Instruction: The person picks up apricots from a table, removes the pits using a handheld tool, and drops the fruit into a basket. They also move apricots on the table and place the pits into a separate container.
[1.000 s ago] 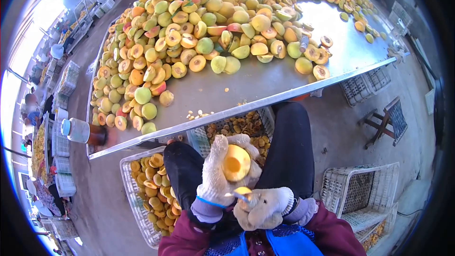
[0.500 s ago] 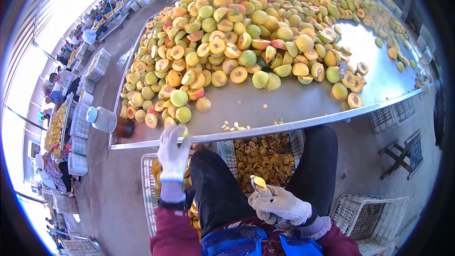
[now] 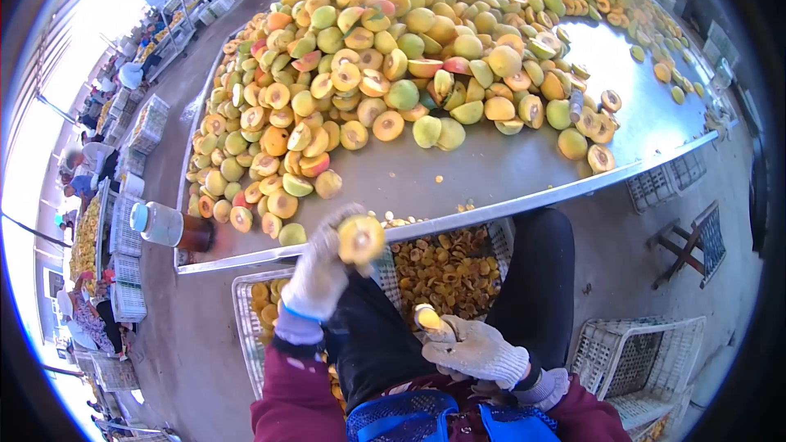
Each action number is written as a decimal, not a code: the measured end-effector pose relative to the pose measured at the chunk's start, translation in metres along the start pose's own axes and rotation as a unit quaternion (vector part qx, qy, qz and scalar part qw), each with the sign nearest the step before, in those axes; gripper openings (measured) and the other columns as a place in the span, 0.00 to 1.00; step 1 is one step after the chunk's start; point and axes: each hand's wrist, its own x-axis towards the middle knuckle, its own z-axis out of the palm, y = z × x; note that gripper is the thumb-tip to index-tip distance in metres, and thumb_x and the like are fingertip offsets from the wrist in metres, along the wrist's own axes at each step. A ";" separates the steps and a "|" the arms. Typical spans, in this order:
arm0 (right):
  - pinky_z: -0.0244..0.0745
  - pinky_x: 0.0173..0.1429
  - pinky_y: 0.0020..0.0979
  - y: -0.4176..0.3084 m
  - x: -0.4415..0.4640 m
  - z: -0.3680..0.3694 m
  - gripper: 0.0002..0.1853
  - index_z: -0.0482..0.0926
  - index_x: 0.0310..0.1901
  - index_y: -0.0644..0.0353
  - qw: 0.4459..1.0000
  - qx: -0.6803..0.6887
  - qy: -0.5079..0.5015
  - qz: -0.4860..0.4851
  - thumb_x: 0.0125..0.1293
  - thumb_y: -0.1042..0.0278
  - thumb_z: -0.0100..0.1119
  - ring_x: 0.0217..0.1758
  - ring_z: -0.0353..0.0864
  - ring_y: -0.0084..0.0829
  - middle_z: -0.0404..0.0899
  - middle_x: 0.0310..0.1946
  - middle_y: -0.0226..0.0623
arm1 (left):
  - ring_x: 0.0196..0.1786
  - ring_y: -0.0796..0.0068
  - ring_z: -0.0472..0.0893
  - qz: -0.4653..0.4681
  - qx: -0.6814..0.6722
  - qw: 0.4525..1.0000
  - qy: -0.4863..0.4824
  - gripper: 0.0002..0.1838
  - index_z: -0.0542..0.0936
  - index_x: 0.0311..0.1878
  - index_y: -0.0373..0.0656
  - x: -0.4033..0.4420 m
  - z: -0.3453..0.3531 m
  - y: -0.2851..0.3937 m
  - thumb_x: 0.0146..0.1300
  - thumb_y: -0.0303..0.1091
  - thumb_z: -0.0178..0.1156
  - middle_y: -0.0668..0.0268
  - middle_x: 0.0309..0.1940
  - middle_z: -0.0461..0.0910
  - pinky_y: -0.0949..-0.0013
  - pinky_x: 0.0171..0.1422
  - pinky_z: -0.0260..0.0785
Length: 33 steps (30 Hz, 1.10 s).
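In my gloved left hand is a halved peach, its cut face with the pit turned up. This hand is just in front of the metal table's near edge, above my left thigh. My gloved right hand is closed around a small pitting tool with a curved tip, and yellow flesh shows at that tip. The handle is hidden by the fingers. Between my knees a crate holds many brownish-yellow scraps. A large heap of peaches, many halved, covers much of the table.
A jar of brown liquid lies tilted at the table's left corner. Another crate with fruit stands by my left leg. To the right are a white crate and a folding stool. Other people work at tables on the left.
My left hand has picked up a halved peach from the table's near edge and moved right and toward me. My right hand has shifted slightly left, its tool tip turned.
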 end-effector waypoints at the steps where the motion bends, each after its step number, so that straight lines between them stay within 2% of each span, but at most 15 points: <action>1: 0.73 0.31 0.27 -0.012 -0.003 0.005 0.15 0.74 0.44 0.54 0.983 -0.162 0.076 -0.027 0.63 0.57 0.65 0.27 0.78 0.23 0.78 0.26 0.31 | 0.50 0.70 0.80 -0.040 0.024 0.997 -0.058 0.34 0.67 0.65 0.39 -0.011 0.012 -0.005 0.65 0.54 0.60 0.60 0.51 0.78 0.68 0.42 0.77; 2: 0.73 0.31 0.26 -0.016 -0.007 0.007 0.13 0.75 0.43 0.55 0.934 -0.321 0.147 -0.051 0.62 0.60 0.65 0.28 0.78 0.21 0.78 0.25 0.30 | 0.51 0.71 0.80 -0.084 0.002 0.991 -0.105 0.33 0.70 0.64 0.38 -0.018 0.017 -0.015 0.64 0.52 0.61 0.60 0.50 0.79 0.67 0.46 0.76; 3: 0.76 0.45 0.47 -0.010 -0.008 0.006 0.23 0.74 0.48 0.52 0.925 -0.343 0.148 -0.072 0.61 0.42 0.58 0.41 0.83 0.53 0.82 0.33 0.47 | 0.51 0.71 0.79 -0.057 0.047 0.993 -0.090 0.33 0.70 0.63 0.38 -0.027 0.029 -0.025 0.64 0.52 0.61 0.61 0.50 0.79 0.67 0.48 0.75; 6: 0.76 0.44 0.46 0.006 -0.009 0.003 0.23 0.74 0.47 0.52 0.952 -0.199 0.184 -0.141 0.61 0.42 0.58 0.40 0.83 0.51 0.83 0.33 0.45 | 0.54 0.69 0.78 -0.062 0.078 0.993 -0.058 0.34 0.70 0.63 0.37 -0.038 0.041 -0.039 0.63 0.55 0.61 0.61 0.52 0.78 0.65 0.56 0.73; 10: 0.76 0.43 0.45 0.001 -0.017 0.003 0.24 0.74 0.47 0.53 0.938 -0.241 0.212 -0.132 0.61 0.41 0.58 0.39 0.83 0.51 0.83 0.33 0.46 | 0.55 0.67 0.78 -0.103 -0.061 0.992 -0.026 0.35 0.69 0.64 0.39 -0.042 0.036 -0.053 0.65 0.58 0.57 0.59 0.54 0.77 0.61 0.58 0.73; 12: 0.77 0.41 0.46 0.006 -0.017 0.006 0.24 0.74 0.46 0.52 0.918 -0.280 0.235 -0.156 0.61 0.41 0.58 0.37 0.84 0.50 0.83 0.30 0.46 | 0.54 0.66 0.79 -0.011 -0.084 0.996 -0.030 0.32 0.69 0.64 0.41 -0.044 0.051 -0.052 0.64 0.52 0.61 0.59 0.53 0.78 0.60 0.55 0.75; 14: 0.77 0.39 0.47 0.001 -0.023 0.008 0.23 0.74 0.47 0.52 0.885 -0.376 0.242 -0.134 0.62 0.41 0.57 0.34 0.84 0.50 0.82 0.28 0.46 | 0.55 0.65 0.80 0.032 0.077 0.997 -0.001 0.27 0.72 0.61 0.40 -0.048 0.059 -0.045 0.63 0.43 0.65 0.59 0.52 0.79 0.60 0.56 0.75; 16: 0.77 0.37 0.49 0.002 -0.022 0.008 0.23 0.74 0.47 0.52 0.882 -0.373 0.246 -0.146 0.62 0.41 0.57 0.32 0.84 0.50 0.82 0.26 0.45 | 0.53 0.66 0.81 0.121 0.506 0.854 -0.031 0.22 0.75 0.57 0.39 -0.055 0.071 -0.034 0.62 0.36 0.66 0.60 0.49 0.81 0.64 0.56 0.74; 17: 0.77 0.38 0.48 -0.001 -0.022 0.006 0.23 0.74 0.47 0.52 0.890 -0.365 0.240 -0.128 0.62 0.41 0.57 0.33 0.84 0.50 0.82 0.27 0.46 | 0.51 0.69 0.81 0.111 0.531 0.840 0.016 0.19 0.76 0.55 0.37 -0.051 0.075 -0.036 0.65 0.38 0.64 0.61 0.48 0.81 0.68 0.56 0.73; 18: 0.77 0.39 0.48 -0.004 -0.023 0.006 0.23 0.74 0.47 0.52 0.898 -0.355 0.235 -0.111 0.62 0.41 0.57 0.34 0.84 0.50 0.82 0.27 0.46 | 0.51 0.69 0.81 0.111 0.532 0.839 0.018 0.19 0.76 0.55 0.37 -0.051 0.073 -0.040 0.65 0.38 0.64 0.61 0.48 0.81 0.68 0.56 0.73; 20: 0.77 0.40 0.48 0.004 -0.023 0.007 0.23 0.74 0.47 0.52 0.907 -0.325 0.238 -0.125 0.62 0.41 0.57 0.35 0.84 0.51 0.83 0.29 0.47 | 0.50 0.71 0.80 -0.008 0.164 0.982 0.089 0.19 0.75 0.57 0.38 -0.049 0.069 -0.048 0.68 0.39 0.61 0.63 0.47 0.81 0.70 0.55 0.72; 21: 0.77 0.41 0.48 0.009 -0.022 0.007 0.23 0.74 0.47 0.52 0.916 -0.295 0.223 -0.153 0.62 0.42 0.58 0.36 0.84 0.51 0.83 0.29 0.47 | 0.51 0.73 0.80 -0.050 0.118 0.990 0.061 0.24 0.74 0.59 0.37 -0.052 0.066 -0.045 0.71 0.47 0.57 0.64 0.48 0.80 0.70 0.57 0.71; 29: 0.77 0.41 0.45 0.004 -0.025 0.013 0.22 0.75 0.45 0.53 0.906 -0.301 0.246 -0.166 0.61 0.43 0.60 0.36 0.84 0.50 0.83 0.30 0.45 | 0.49 0.67 0.80 0.000 0.082 0.995 0.056 0.34 0.71 0.62 0.36 -0.072 0.089 -0.064 0.70 0.61 0.49 0.58 0.48 0.79 0.63 0.58 0.72; 32: 0.77 0.41 0.46 0.007 -0.025 0.014 0.22 0.76 0.43 0.54 0.909 -0.286 0.244 -0.178 0.61 0.43 0.59 0.36 0.83 0.51 0.82 0.29 0.46 | 0.49 0.68 0.80 0.041 0.088 0.992 0.079 0.34 0.70 0.62 0.36 -0.077 0.102 -0.068 0.71 0.61 0.48 0.58 0.49 0.79 0.65 0.58 0.72; 33: 0.78 0.38 0.43 0.006 -0.026 0.015 0.20 0.76 0.43 0.54 0.917 -0.267 0.226 -0.190 0.62 0.45 0.60 0.33 0.84 0.47 0.82 0.27 0.43 | 0.52 0.69 0.80 0.085 0.080 0.991 0.067 0.28 0.73 0.61 0.33 -0.079 0.099 -0.073 0.75 0.51 0.48 0.57 0.50 0.80 0.65 0.60 0.70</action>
